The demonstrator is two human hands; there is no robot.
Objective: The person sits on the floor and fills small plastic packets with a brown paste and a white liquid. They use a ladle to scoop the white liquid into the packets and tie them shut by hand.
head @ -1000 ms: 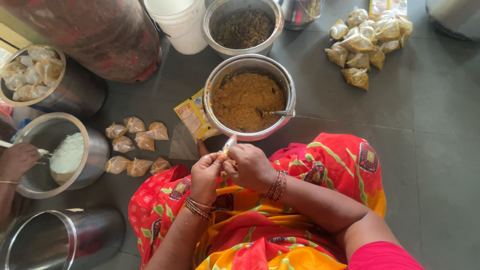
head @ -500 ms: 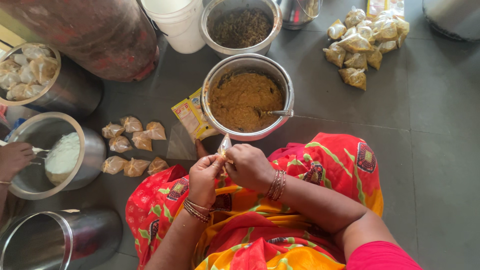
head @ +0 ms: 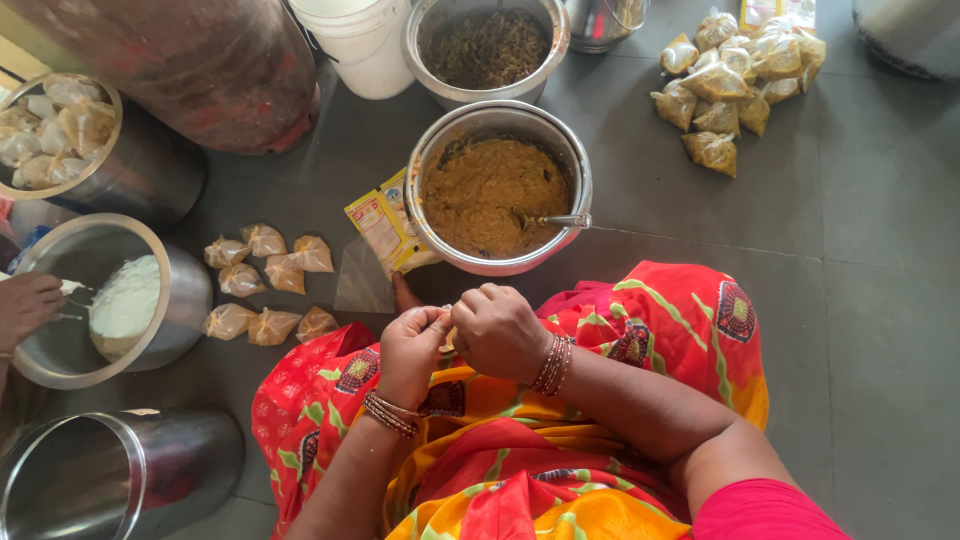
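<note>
Both hands, left point(head: 410, 350) and right point(head: 497, 330), pinched the neck of a small clear plastic pouch point(head: 447, 340), mostly hidden; probably light, soft and slippery, best gripped at the neck.

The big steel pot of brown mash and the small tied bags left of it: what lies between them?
Head view: yellow printed packets and a flat clear plastic sheet.
</note>
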